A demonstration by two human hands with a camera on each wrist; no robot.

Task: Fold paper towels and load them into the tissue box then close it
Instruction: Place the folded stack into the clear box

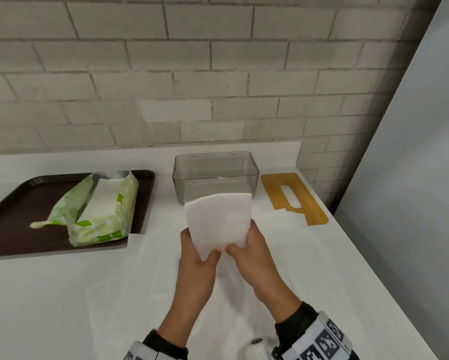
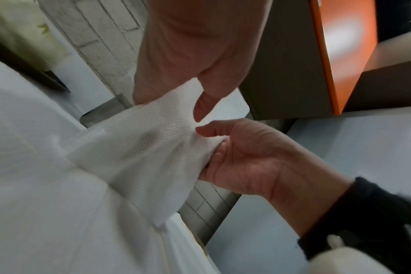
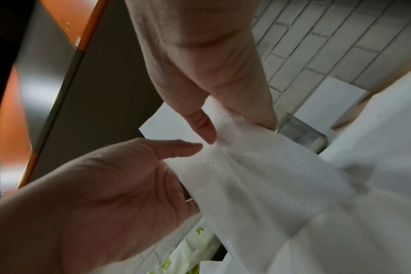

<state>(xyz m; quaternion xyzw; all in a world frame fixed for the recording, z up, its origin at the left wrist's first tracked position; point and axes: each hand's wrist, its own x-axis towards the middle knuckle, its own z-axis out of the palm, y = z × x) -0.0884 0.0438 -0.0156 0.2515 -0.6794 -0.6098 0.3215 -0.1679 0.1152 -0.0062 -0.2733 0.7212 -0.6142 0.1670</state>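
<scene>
A folded white paper towel (image 1: 218,222) is held upright above the counter, its top edge in front of the clear grey tissue box (image 1: 215,175). My left hand (image 1: 198,246) pinches its lower left corner, thumb in front and fingers behind. My right hand (image 1: 249,242) pinches the lower right corner the same way. The left wrist view shows the towel (image 2: 153,140) between the left hand (image 2: 176,61) and the right hand (image 2: 242,157). From the right wrist, the towel (image 3: 246,166) bends between the right hand (image 3: 200,70) and the left hand (image 3: 94,194). The wooden lid (image 1: 293,196) lies flat to the right of the box.
A dark tray (image 1: 15,203) at the left holds an open green-and-white pack of paper towels (image 1: 98,209). Thin white sheets (image 1: 145,294) lie spread on the counter under my hands. A brick wall runs behind, and the counter's right edge (image 1: 369,268) slants close by.
</scene>
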